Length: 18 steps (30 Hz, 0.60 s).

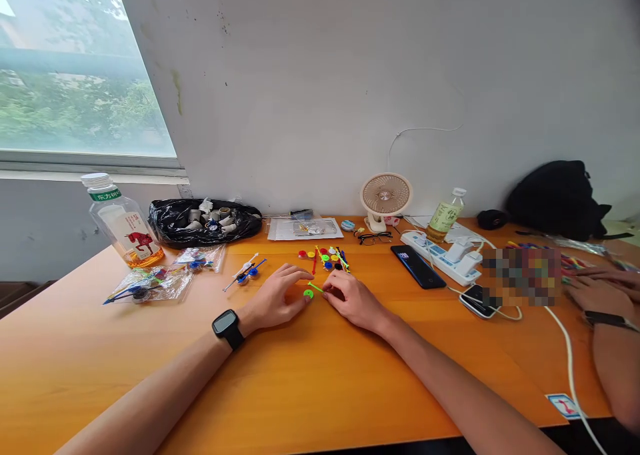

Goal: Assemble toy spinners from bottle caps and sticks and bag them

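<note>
My right hand [356,300] pinches the near end of a thin light-green plastic stick [315,287] just above the table. A round green plastic disc [309,295] lies to the left of the stick. My left hand [274,297], with a black watch on its wrist, has its fingers apart. Its thumb tip is close to the disc; whether they touch I cannot tell. Beyond my hands lie a red stick [314,264] and several coloured discs and sticks [330,257]. Several blue and white pieces [247,271] sit left of my left hand.
Clear plastic bags of parts [155,285], a large bottle [123,225] and a black bag [205,221] stand left. A fan [386,198], glasses [375,238], phone [418,266], power strip [443,258] and smaller bottle [444,216] stand right. Another person's hand [600,295] is far right.
</note>
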{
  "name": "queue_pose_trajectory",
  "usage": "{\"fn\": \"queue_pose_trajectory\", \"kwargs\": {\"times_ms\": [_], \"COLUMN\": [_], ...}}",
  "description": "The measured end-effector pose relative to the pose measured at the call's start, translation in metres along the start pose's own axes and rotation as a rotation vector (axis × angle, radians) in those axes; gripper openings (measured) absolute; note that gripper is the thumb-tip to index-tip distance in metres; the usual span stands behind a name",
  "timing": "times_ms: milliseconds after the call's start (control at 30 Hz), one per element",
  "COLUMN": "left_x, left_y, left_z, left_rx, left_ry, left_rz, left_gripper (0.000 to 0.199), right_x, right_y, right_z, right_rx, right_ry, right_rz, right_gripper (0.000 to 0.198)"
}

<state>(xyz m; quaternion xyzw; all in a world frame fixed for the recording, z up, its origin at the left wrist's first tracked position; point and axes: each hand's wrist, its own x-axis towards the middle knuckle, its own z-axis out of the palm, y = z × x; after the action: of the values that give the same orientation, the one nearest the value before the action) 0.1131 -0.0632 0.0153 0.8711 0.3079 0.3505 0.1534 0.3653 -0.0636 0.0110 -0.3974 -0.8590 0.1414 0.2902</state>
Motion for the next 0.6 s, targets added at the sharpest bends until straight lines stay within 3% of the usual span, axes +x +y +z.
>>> {"fn": "queue_pose_trajectory", "kwargs": {"times_ms": [267, 400, 600], "left_x": [0.000, 0.001, -0.001], "left_y": [0.000, 0.000, -0.012], "left_z": [-0.001, -0.001, -0.004], "left_rx": [0.044, 0.060, 0.011], "left_ry": [0.042, 0.137, 0.066], "left_rz": [-0.001, -0.007, -0.078], "left_gripper": [0.044, 0.036, 0.025], "right_x": [0.005, 0.021, 0.029], "right_y": [-0.005, -0.021, -0.023], "right_z": [0.001, 0.006, 0.015], "right_rx": [0.082, 0.223, 0.251], "right_ry": [0.054, 0.098, 0.138], "right_rz": [0.057, -0.034, -0.043], "right_gripper": [0.010, 0.010, 0.009]}}
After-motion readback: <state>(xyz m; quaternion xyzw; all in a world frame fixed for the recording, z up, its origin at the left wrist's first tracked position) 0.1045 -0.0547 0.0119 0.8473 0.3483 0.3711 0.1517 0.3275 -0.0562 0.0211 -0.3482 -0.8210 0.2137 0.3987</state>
